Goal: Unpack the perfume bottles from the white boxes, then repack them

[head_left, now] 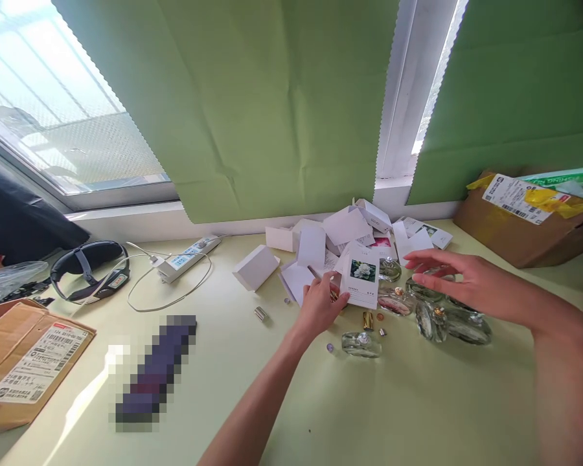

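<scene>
Curling in the head view, left hand (320, 299) has its thumb at the lower-left corner of a flower-printed white carton (363, 285), just to its right; firm pinch or not, cannot tell. Tilt perhaps keeps the printed face visible. Right hand (469, 283): fingers and thumb spread, nothing gripped, above glass perfume bottles (469, 327), probably clustered for easy reach. Loose white cartons (312, 244) heaped beyond left hand.
</scene>
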Demonstrator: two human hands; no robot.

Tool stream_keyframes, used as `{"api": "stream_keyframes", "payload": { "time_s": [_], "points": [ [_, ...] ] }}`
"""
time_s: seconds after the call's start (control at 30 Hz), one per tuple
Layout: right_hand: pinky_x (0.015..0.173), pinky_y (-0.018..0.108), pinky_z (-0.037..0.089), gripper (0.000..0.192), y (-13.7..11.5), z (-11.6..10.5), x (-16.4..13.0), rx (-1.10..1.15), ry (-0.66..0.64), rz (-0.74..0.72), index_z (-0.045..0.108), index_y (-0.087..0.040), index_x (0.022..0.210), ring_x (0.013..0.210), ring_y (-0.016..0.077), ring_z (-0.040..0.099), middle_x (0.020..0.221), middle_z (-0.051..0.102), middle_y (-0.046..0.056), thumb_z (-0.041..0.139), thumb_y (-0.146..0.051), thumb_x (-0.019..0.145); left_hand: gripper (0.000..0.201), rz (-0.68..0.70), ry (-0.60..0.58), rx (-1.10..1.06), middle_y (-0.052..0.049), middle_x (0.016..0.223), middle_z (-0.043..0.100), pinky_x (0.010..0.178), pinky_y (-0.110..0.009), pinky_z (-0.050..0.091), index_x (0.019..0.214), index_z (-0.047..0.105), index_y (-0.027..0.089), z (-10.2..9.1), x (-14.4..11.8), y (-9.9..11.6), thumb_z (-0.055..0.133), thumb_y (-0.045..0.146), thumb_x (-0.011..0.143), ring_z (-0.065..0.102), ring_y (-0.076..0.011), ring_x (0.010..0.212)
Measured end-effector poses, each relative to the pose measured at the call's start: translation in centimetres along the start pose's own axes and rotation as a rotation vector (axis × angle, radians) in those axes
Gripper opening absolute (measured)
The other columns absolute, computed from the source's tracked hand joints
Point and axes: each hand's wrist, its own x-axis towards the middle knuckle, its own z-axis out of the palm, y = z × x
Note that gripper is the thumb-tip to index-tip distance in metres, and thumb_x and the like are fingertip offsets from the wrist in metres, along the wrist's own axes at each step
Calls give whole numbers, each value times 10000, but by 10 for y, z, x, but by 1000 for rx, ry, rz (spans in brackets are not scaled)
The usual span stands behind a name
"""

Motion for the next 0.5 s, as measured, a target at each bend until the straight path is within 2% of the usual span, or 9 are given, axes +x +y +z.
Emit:
{"api": "stream_keyframes", "payload": {
  "time_s": [0.1, 0.17, 0.27, 0.33, 0.4, 0.5],
  "points": [
    [909, 388, 539, 482, 0, 8, 8, -12, 44, -43, 539, -389, 1291, 1148, 271, 600, 1379, 576, 6, 545, -609, 862, 441, -30, 76, -146, -59, 1086, 645, 916, -410, 455, 1292, 464, 225, -8, 1, 3, 553, 361, 881, 590, -218, 994],
    [931, 443, 529, 570, -1, 15, 14, -15, 117, -37, 469, -412, 1350, 1162, 291, 591, 1430, 526, 1, 570, -630, 833, 447, -4, 119, -289, -67, 1132, 607, 832, -345, 509, 1301, 458, 228, -18, -1, 8, 553, 378, 891, 602, -164, 881],
    [976, 507, 501, 778, -7, 25, 20, 39, 187, -33, 330, -422, 1444, 1226, 326, 552, 1466, 486, 19, 648, -639, 767, 415, 87, 66, -517, -67, 1167, 593, 755, -295, 548, 1258, 501, 236, -36, -8, 18, 561, 441, 902, 618, -127, 823],
    [943, 489, 535, 819, -14, 31, 21, 183, 126, -38, 312, -413, 1449, 1179, 317, 597, 1391, 566, 32, 683, -619, 748, 386, 128, -1, -655, -77, 1179, 614, 738, -293, 562, 1202, 547, 223, -47, -14, 23, 577, 459, 898, 645, -141, 847],
    [860, 440, 589, 772, -21, 36, 21, 390, 50, -36, 346, -399, 1420, 1073, 292, 666, 1283, 651, 34, 694, -586, 757, 378, 131, -47, -763, -89, 1145, 654, 746, -300, 568, 1165, 582, 200, -56, -19, 25, 606, 454, 885, 662, -158, 853],
    [771, 385, 622, 717, -27, 40, 22, 626, 40, -32, 398, -362, 1375, 997, 270, 703, 1189, 702, 37, 725, -524, 758, 406, 97, -93, -842, -93, 1066, 706, 798, -314, 562, 1180, 611, 184, -62, -20, 27, 661, 425, 857, 674, -173, 864]
  ]
}}
